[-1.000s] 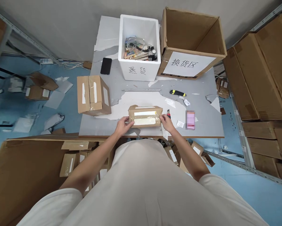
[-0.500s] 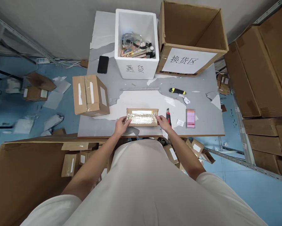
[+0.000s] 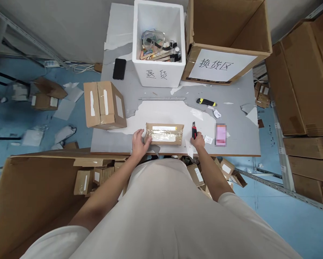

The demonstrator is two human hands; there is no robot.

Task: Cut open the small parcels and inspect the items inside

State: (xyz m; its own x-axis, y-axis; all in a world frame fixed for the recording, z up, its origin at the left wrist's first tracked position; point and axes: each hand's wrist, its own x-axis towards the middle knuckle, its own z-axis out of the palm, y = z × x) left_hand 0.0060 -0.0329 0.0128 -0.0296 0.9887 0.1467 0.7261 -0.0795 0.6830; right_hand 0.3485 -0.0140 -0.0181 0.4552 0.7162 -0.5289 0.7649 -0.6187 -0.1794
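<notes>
A small taped cardboard package (image 3: 164, 134) with a white label lies flat near the table's front edge. Against its left end rests my left hand (image 3: 140, 144), fingers apart and thumb at the package's corner. To the right of the package, my right hand (image 3: 198, 141) has its fingers closed on the handle of a red and black utility knife (image 3: 194, 130), whose tip points away from me. A yellow and black cutter (image 3: 206, 102) lies farther back.
On the table (image 3: 242, 144) are a taped carton (image 3: 105, 106) at left, a black phone (image 3: 119, 69), a white foam box (image 3: 158, 73) holding goggles, a large open carton (image 3: 228, 68), paper scraps and a pink blurred rectangle (image 3: 220, 135).
My right hand has let go of the package's right end and moved right onto the red knife. My left hand has opened at the package's left end. The view has shifted slightly.
</notes>
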